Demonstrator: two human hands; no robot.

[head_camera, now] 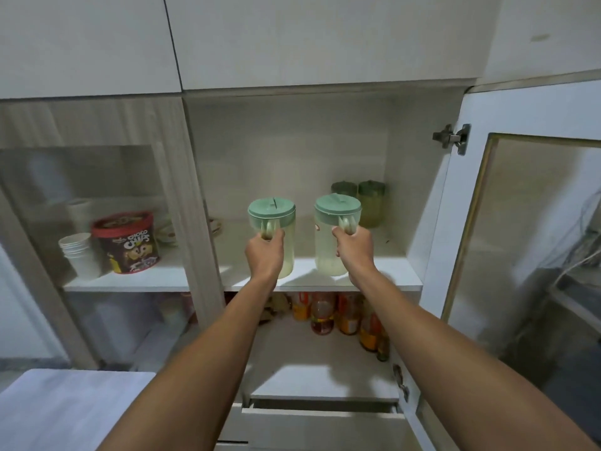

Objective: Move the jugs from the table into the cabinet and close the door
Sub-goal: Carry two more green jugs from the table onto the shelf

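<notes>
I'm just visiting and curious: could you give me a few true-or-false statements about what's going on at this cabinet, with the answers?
1. The left-hand grip holds the left jug by its handle, and the right-hand grip holds the right jug the same way. True.
2. Both jugs have red lids. False: the lids are green.
3. The cabinet door is shut. False: it stands wide open on the right.
4. Two more green-lidded jugs stand at the back of the shelf. True.
5. The lower shelf holds paper cups. False: bottles stand there, and the paper cups are behind the glass on the left.
</notes>
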